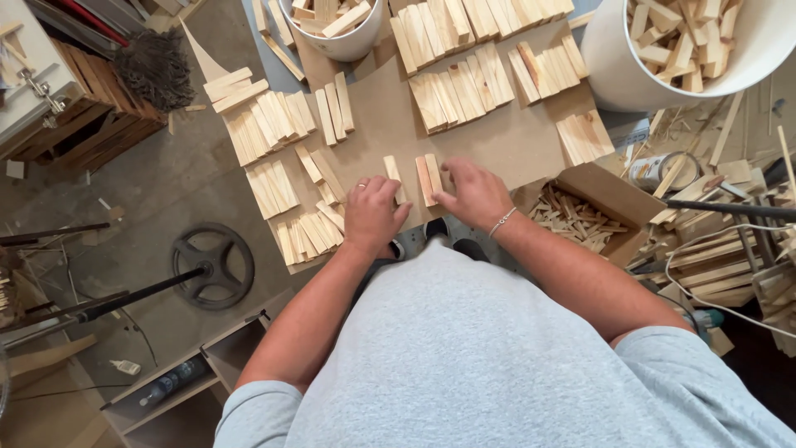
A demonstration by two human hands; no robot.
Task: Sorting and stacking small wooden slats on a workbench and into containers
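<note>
I look down over my grey shirt at a brown cardboard sheet (506, 141) covered with rows of small pale wooden slats. My left hand (373, 211), with a ring on it, rests on the sheet, its fingertips on one loose slat (393, 174). My right hand (474, 192), a bracelet at its wrist, lies beside it with its fingers against a pair of slats (429, 177). Neither hand has a slat lifted. Stacked slat rows (463, 83) lie farther ahead, and more slats (308, 231) lie left of my left hand.
Two white buckets (618, 62) (336, 41) of wood offcuts stand at the far edge. An open cardboard box (605, 195) of scraps sits at my right, by a tin can (651, 170). A black wheel (213, 264) lies on the concrete floor at left.
</note>
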